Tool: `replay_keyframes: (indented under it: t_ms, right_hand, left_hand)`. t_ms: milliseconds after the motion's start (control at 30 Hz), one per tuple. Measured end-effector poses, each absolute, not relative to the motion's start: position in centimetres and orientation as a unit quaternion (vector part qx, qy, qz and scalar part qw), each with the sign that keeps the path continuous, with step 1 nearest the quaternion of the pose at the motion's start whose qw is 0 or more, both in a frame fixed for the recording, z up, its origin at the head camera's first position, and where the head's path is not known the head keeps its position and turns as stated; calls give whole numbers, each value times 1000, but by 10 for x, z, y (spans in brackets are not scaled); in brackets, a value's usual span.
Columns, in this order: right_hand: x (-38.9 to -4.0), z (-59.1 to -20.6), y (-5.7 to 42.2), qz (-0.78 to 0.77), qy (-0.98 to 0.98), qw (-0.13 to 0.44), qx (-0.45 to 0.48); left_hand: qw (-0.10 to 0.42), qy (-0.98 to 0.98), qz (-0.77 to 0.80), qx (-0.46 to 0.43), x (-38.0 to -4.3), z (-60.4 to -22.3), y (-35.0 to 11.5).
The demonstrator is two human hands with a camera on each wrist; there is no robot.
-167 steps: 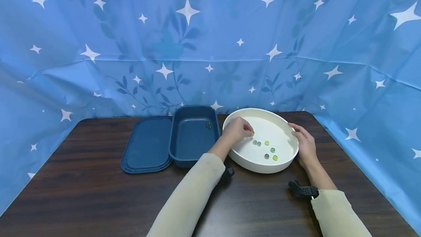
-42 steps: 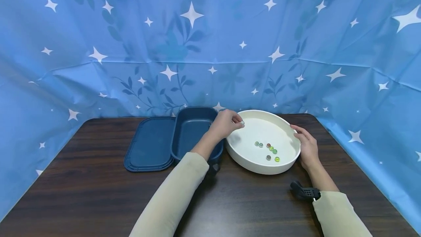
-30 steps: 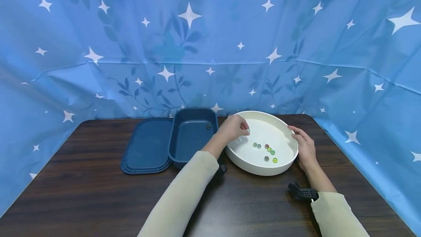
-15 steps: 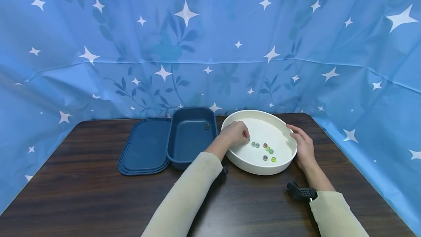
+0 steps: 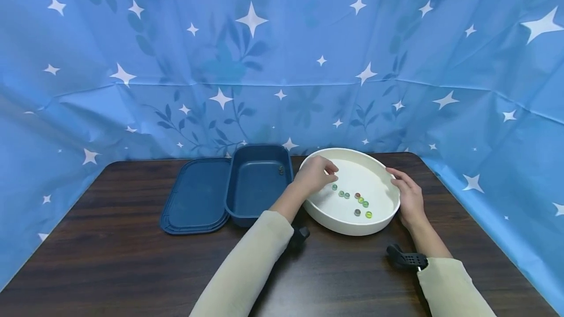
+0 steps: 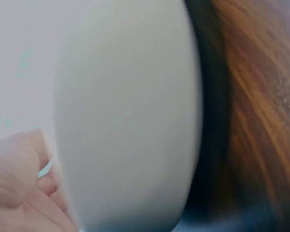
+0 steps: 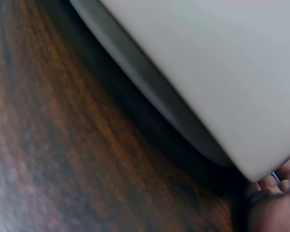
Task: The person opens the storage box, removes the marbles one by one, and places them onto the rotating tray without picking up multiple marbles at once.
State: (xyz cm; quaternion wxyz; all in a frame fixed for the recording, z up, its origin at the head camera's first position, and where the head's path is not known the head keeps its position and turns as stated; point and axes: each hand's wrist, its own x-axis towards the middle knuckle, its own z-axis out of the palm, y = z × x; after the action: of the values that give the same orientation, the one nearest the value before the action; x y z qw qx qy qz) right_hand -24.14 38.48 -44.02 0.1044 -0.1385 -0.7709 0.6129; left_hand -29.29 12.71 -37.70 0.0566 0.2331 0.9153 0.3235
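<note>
My left hand point(image 5: 315, 175) hovers over the left side of a round white tray point(image 5: 328, 218), thumb and fingers apart with nothing visible between them. Just below its fingertips lies a greenish glass marble point(image 5: 334, 187). Two pale marbles point(image 5: 346, 195), a reddish marble point(image 5: 357, 195), a yellow marble point(image 5: 361, 200) and a green marble point(image 5: 365, 204) continue the line rightward. A dark marble point(image 5: 357, 212) and a yellow-green marble point(image 5: 368, 215) sit nearer the front. My right hand point(image 5: 410, 197) grips the tray's right rim. Both wrist views mostly show the tray's outer wall point(image 6: 125, 116).
A deep blue box point(image 5: 257, 194) stands left of the tray, with a few marbles point(image 5: 281, 170) near its right wall. Its flat blue lid point(image 5: 196, 197) lies beside it on the dark wooden table point(image 5: 132, 258). A blue starry curtain point(image 5: 282, 38) hangs behind.
The reddish marble was set down in the line earlier. My left hand then moved from the blue box to the tray and let go of another marble at the line's left end.
</note>
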Motion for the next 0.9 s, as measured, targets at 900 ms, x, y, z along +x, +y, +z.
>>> replay_keyframes:
  t_ms: [900]
  right_hand:
    - [-237,-440,385,604,-781,106,-121]
  left_hand:
    - [-53,898,436,10,-311,-392,32]
